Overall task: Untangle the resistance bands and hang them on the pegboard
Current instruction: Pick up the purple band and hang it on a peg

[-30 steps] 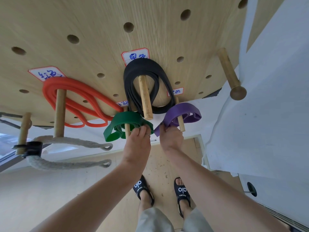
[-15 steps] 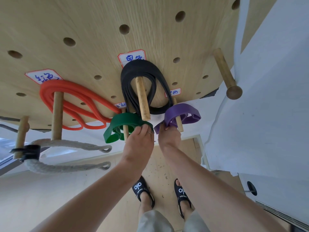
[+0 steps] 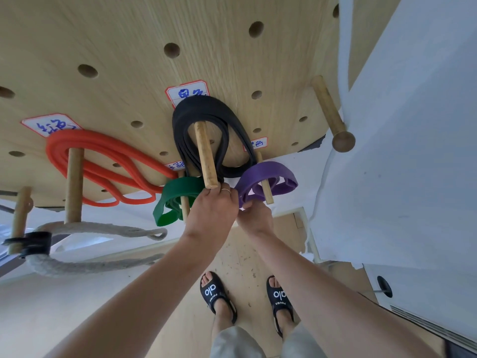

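The pegboard (image 3: 129, 34) spreads wide above both hands, its lower edge just behind the fingers. The orange band (image 3: 108, 148) hangs off to the left, the black band (image 3: 185, 117) directly above. The green band (image 3: 175, 189) sits under the left hand (image 3: 210, 215), whose fingers curl over it. The right hand (image 3: 255, 218) pinches the purple band (image 3: 260, 174) on its peg. Both hands have drawn closer together than a second ago.

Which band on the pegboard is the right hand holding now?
The purple band, rightmost on its short peg; right hand pinches its lower edge. Left hand is at the green band.
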A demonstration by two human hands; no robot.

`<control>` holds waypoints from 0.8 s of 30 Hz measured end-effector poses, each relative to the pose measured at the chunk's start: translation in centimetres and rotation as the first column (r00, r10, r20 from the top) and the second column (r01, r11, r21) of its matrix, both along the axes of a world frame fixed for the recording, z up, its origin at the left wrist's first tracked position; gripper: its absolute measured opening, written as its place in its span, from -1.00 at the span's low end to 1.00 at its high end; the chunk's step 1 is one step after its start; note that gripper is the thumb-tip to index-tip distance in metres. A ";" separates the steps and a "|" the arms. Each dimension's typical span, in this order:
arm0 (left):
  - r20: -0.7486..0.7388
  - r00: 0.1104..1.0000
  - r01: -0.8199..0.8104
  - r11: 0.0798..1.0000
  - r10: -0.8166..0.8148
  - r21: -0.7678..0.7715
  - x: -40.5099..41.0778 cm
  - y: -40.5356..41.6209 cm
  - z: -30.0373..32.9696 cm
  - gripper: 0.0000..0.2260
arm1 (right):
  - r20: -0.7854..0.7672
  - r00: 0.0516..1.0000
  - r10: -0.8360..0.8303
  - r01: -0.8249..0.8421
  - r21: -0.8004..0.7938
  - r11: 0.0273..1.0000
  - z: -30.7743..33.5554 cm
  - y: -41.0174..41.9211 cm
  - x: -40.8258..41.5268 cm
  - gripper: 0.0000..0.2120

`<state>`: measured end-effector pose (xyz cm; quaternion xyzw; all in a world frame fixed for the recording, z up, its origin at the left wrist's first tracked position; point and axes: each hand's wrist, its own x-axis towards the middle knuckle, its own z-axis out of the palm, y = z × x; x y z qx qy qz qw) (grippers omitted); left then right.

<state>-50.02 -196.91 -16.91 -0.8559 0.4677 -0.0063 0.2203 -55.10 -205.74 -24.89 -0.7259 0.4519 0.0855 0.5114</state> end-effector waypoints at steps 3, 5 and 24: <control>-0.004 1.000 -0.024 1.000 0.024 0.006 0.6 -0.4 -0.5 -0.80 | 0.003 0.998 -0.056 0.056 -0.027 0.998 -0.1 -0.7 -1.0 -0.94; -0.008 0.999 -0.038 0.999 0.038 -0.010 0.9 -0.6 -1.0 -0.79 | 0.031 0.995 -0.095 0.096 -0.046 0.994 -0.1 -1.2 -1.6 -0.88; -0.173 0.980 -0.145 0.948 0.098 -0.284 1.7 -2.4 0.2 -0.67 | 0.306 0.948 -0.087 0.191 -0.331 0.924 1.0 -6.3 -4.0 -0.81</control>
